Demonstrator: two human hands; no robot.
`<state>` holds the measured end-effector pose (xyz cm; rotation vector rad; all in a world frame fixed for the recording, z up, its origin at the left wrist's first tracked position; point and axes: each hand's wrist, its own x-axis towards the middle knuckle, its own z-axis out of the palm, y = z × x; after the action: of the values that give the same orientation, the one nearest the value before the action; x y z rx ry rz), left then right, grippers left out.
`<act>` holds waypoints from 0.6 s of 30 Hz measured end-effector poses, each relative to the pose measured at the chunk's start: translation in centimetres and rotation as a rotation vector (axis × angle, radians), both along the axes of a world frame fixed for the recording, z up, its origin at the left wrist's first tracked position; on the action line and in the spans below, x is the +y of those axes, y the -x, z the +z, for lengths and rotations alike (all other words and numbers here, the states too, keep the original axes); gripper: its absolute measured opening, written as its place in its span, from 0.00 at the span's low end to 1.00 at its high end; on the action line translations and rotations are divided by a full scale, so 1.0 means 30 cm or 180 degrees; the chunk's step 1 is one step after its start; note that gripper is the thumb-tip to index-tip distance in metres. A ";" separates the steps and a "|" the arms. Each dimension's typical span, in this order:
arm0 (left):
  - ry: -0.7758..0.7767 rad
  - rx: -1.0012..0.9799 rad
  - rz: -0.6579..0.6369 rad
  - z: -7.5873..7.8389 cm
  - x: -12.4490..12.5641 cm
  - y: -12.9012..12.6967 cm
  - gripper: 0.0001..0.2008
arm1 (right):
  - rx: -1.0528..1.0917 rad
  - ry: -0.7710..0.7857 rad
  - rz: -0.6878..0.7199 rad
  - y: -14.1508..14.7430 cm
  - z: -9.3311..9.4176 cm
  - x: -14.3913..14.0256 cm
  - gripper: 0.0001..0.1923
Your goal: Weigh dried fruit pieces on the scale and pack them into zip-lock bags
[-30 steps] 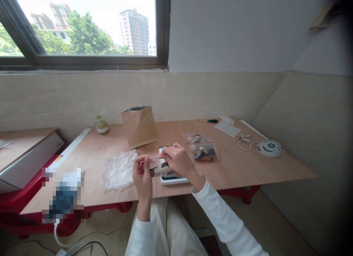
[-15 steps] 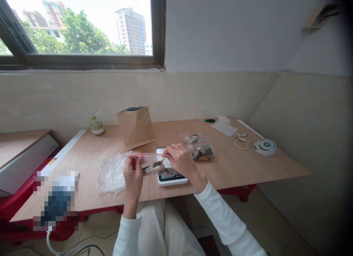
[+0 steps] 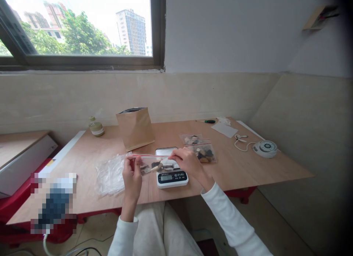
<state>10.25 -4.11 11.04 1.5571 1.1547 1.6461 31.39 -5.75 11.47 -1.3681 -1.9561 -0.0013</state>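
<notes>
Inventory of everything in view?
held zip bag: one, clear, between hands
digital scale: one, white, behind held bag
filled zip bags: two, clear, right of scale
plastic bags: count unclear, clear, left of scale
kraft pouch: one, brown, behind plastic bags
bottle: one, yellowish, back left
screwdriver: one, green handle, back edge
paper sheet: one, white, near screwdriver
dome camera: one, white, right
pixelated object: one, dark, front left
table: one, brown, centre
window: one, dark frame, wall
left hand: one, white sleeve, bag's left
right hand: one, white sleeve, bag's right
</notes>
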 end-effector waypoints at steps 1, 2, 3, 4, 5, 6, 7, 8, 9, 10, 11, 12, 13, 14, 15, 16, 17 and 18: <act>0.0034 -0.0048 0.0026 0.000 0.002 -0.005 0.11 | 0.0111 0.0066 0.0060 -0.008 -0.002 -0.003 0.13; 0.0066 -0.0086 0.0038 0.000 0.004 -0.008 0.11 | 0.0244 0.0133 0.0135 -0.017 -0.004 -0.006 0.12; 0.0096 -0.0120 0.0028 0.000 0.007 -0.010 0.11 | 0.0375 0.0183 0.0194 -0.028 -0.007 -0.009 0.12; 0.0128 -0.0153 -0.0011 -0.001 0.010 -0.012 0.11 | 0.0491 0.0205 0.0219 -0.039 -0.010 -0.013 0.12; 0.0172 -0.0189 -0.0085 -0.004 0.013 -0.014 0.12 | 0.0582 0.0199 0.0205 -0.050 -0.012 -0.017 0.12; 0.0231 -0.0250 -0.0189 -0.007 0.016 -0.016 0.12 | 0.0658 0.0176 0.0163 -0.059 -0.015 -0.020 0.12; 0.0303 -0.0377 -0.0305 -0.012 0.019 -0.020 0.12 | 0.0739 0.0144 0.0106 -0.066 -0.017 -0.024 0.12; 0.0390 -0.0586 -0.0414 -0.017 0.021 -0.026 0.11 | 0.0853 0.0125 0.0055 -0.070 -0.018 -0.027 0.11; 0.0489 -0.0859 -0.0506 -0.022 0.023 -0.034 0.12 | 0.1015 0.0143 0.0027 -0.071 -0.019 -0.029 0.10; 0.0594 -0.1167 -0.0578 -0.027 0.024 -0.044 0.12 | 0.1244 0.0194 0.0022 -0.071 -0.019 -0.031 0.10; 0.0697 -0.1482 -0.0638 -0.033 0.025 -0.056 0.12 | 0.1535 0.0268 0.0033 -0.069 -0.020 -0.031 0.10; 0.0789 -0.1759 -0.0704 -0.039 0.025 -0.070 0.13 | 0.1872 0.0355 0.0047 -0.069 -0.022 -0.030 0.12; 0.0872 -0.1957 -0.0799 -0.045 0.025 -0.084 0.13 | 0.2228 0.0429 0.0038 -0.071 -0.024 -0.028 0.13; 0.0958 -0.2038 -0.0939 -0.051 0.026 -0.098 0.13 | 0.2580 0.0478 0.0002 -0.079 -0.029 -0.023 0.15; 0.1048 -0.1996 -0.1121 -0.057 0.030 -0.110 0.13 | 0.2907 0.0505 -0.0055 -0.094 -0.035 -0.016 0.17; 0.1140 -0.1829 -0.1327 -0.061 0.037 -0.120 0.12 | 0.3192 0.0509 -0.0135 -0.117 -0.043 -0.008 0.19; 0.1208 -0.1563 -0.1506 -0.064 0.049 -0.128 0.11 | 0.3414 0.0498 -0.0234 -0.148 -0.055 0.002 0.21; 0.1223 -0.1244 -0.1616 -0.064 0.066 -0.132 0.12 | 0.3574 0.0461 -0.0365 -0.188 -0.069 0.012 0.22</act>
<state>14.23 -2.12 9.12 1.1009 0.7328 1.2254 37.04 -5.39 9.41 -1.1585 -0.9371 0.7077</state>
